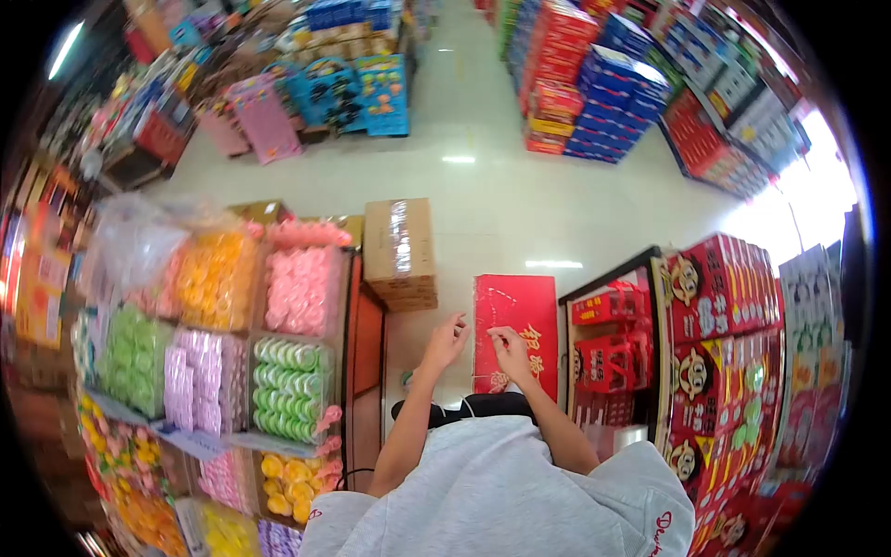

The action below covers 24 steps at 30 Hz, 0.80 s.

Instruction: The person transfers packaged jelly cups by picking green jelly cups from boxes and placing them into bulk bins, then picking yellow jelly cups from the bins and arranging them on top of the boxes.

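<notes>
My left hand (448, 342) is held out in front of me over the aisle floor, just left of a red box or board with gold lettering (515, 311). Its fingers are loosely bent and apart, with nothing visible in them. My right hand (509, 351) is over the red box, its fingers curled in and fingertips together. Anything between those fingertips is too small to make out. A small gap separates the two hands. Whether the right hand touches the red surface I cannot tell.
On the left, a candy rack holds clear bins of orange, pink, green and purple sweets (297, 288). A taped cardboard carton (399, 251) stands beyond it. To the right is a shelf with red gift boxes (719, 288). Blue and red carton stacks (613, 107) rise farther along the tiled floor (464, 186).
</notes>
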Each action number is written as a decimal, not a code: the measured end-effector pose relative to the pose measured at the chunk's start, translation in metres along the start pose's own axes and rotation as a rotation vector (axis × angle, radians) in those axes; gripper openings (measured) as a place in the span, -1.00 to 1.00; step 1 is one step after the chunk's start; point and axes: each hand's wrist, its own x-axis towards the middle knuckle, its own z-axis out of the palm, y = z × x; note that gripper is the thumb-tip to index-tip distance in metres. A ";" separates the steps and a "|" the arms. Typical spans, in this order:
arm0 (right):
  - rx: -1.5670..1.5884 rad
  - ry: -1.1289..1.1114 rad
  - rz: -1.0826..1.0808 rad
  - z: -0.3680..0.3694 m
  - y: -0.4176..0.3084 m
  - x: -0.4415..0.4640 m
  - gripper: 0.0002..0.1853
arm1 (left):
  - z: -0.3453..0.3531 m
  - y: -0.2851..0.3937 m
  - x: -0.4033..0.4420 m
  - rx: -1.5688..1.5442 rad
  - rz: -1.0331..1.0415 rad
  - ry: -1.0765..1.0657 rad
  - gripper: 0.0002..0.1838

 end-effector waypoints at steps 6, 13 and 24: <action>0.037 0.333 0.068 -0.092 0.017 -0.017 -0.82 | 0.092 0.063 0.026 0.023 0.128 -0.320 -0.59; 0.093 0.738 0.203 -0.185 0.040 -0.076 -0.81 | 0.200 0.128 0.027 -0.051 0.258 -0.671 -0.62; 0.027 1.385 0.229 -0.316 0.049 -0.189 -0.84 | 0.370 0.233 -0.024 -0.196 0.479 -1.170 -0.64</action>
